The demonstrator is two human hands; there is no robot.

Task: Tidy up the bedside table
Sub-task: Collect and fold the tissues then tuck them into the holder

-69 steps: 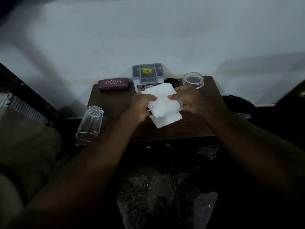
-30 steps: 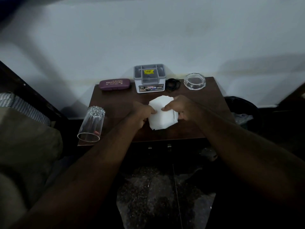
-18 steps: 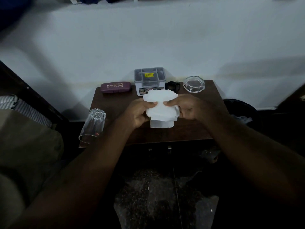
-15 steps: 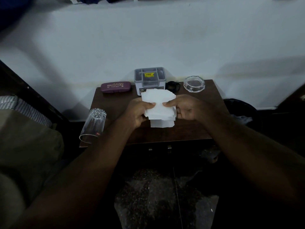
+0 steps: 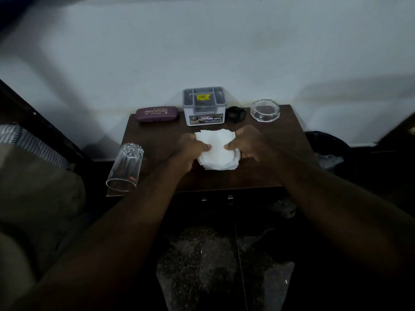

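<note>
a: hands?
b: both on the stack of white napkins [image 5: 216,149], mid-table. left hand [image 5: 189,151] clamped on the stack's left edge, thumb on top, other fingers curled under. right hand [image 5: 249,142] gripping the right edge the same way, thumb pressed onto the top sheet.

a: stack flat or lifted?
b: near edge looks down on the bedside table [image 5: 258,176], far edge tilted up a bit. sheets slightly fanned, corners not lined up. can't tell if fully resting.

a: rest of the table?
b: along the back by the wall, left to right: purple glasses case [image 5: 156,113] with gold lettering, lying flat; grey and white plastic organizer box [image 5: 204,106], upright, yellow price sticker on top, label on the front; small black object [image 5: 235,113], too dark to identify; clear glass ashtray [image 5: 265,110] near the back right corner. all apart from the napkins.

a: anything else?
b: clear drinking glass [image 5: 125,169] at the front left corner, tipped on its side, open mouth toward the camera and hanging past the table edge. well left of the left hand, not touched.

a: surroundings?
b: white wall [image 5: 202,52] behind. bedding with a striped edge [image 5: 33,144] at left. dark bin [image 5: 325,144] to the right of the table, dim. speckled floor [image 5: 213,265] below.
</note>
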